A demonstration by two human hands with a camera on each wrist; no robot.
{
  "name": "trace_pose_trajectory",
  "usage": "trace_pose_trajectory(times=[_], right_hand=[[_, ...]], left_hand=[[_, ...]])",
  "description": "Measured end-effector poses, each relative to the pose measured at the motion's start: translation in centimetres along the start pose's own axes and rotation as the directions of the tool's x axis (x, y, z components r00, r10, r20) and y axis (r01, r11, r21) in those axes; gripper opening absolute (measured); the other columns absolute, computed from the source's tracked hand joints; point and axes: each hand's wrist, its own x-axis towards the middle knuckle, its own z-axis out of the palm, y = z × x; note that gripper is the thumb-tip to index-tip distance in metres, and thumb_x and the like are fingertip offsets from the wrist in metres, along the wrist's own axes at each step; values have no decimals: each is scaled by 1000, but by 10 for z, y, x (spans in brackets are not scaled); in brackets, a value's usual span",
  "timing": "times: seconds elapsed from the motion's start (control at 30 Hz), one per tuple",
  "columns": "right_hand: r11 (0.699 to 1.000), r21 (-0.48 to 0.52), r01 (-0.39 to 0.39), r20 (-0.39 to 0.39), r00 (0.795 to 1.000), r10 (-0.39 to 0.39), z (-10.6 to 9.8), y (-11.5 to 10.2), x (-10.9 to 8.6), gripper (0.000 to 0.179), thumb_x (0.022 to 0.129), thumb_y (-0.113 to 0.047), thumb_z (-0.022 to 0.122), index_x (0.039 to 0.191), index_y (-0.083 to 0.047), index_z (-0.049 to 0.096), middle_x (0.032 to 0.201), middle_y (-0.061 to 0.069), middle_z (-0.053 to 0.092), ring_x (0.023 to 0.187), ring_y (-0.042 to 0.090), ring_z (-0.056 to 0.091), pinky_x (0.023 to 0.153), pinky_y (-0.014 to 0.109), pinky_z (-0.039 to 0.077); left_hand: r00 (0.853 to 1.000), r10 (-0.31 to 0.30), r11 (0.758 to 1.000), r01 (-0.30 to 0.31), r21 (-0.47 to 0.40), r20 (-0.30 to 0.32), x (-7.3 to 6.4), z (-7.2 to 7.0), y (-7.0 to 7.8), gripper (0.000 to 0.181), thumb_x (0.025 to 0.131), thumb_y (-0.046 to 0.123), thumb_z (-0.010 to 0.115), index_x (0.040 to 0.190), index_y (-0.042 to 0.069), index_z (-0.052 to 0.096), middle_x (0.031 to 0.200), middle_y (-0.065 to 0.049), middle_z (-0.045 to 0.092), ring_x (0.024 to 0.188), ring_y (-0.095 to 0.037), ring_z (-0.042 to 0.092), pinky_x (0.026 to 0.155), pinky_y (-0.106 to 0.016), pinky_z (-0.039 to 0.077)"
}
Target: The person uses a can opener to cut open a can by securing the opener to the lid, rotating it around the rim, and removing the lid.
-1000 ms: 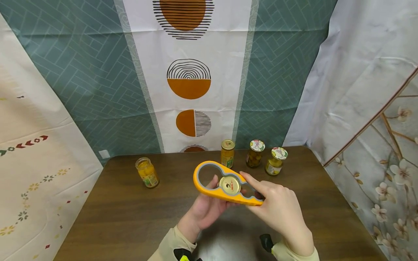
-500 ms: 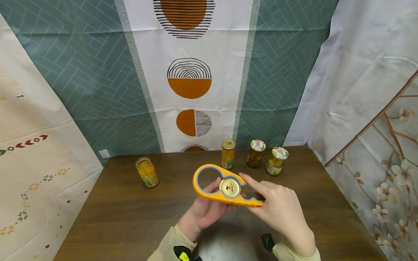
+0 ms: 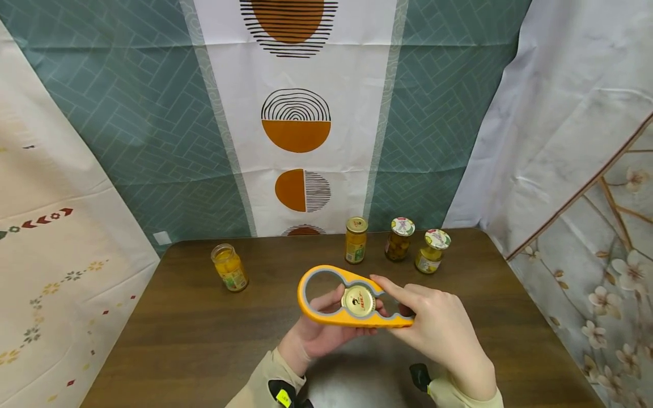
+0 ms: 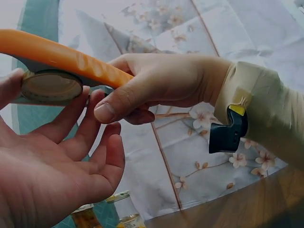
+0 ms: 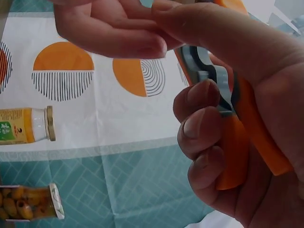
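Note:
A gold jar lid (image 3: 359, 300) with red print sits within the wavy opening of an orange and grey jar opener (image 3: 357, 321). My left hand (image 3: 318, 339) is palm up beneath it, pinching the lid's edge between thumb and fingertips. In the left wrist view the lid's underside (image 4: 52, 88) shows, and no jar is under it. My right hand (image 3: 441, 328) grips the opener's handles, fingers curled round them in the right wrist view. An uncovered glass jar of yellow fruit (image 3: 232, 273) stands on the table to the left.
At the table's back right stand a gold-lidded jar (image 3: 356, 241), a dark jar of olives (image 3: 398, 241) and a jar with a patterned white lid (image 3: 432, 252). The brown table (image 3: 204, 340) meets hanging patterned cloths at its back and sides.
The opener's rounded far end has dropped and swung slightly left. More of my left thumb shows through the opener's large ring. The lid has sunk slightly; the jars on the table stay put.

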Motion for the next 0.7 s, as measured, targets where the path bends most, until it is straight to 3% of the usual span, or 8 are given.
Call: trace_pose_trajectory(times=[0.27,0.53,0.7], right_hand=[[1000,13,0,10,1000,0,-1,0,0,79,65,-32,100,138,-36,72,73,-24,45,59,-7,39,52,19,35],[1000,-10,-14,-10,1000,14,-4,-3,-2,84,62,-24,99,140,-39,70,75,-26,45,60,-8,39,53,19,36],[1000,-2,-23,-38,999,23,-8,-5,-5,87,61,-17,95,142,-38,69,77,-27,46,61,-10,42,53,17,37]], left_hand=[[1000,-14,999,14,40,-2,0,-2,1,51,106,52,62,141,14,61,132,-5,66,125,-20,60,111,-37,46],[990,9,971,25,237,-141,-4,-1,1,46,102,49,70,133,15,65,126,0,69,116,-16,63,103,-34,48],[972,75,928,14,371,-223,-15,-13,8,33,106,28,69,135,12,69,128,-2,72,118,-17,67,108,-35,49]])
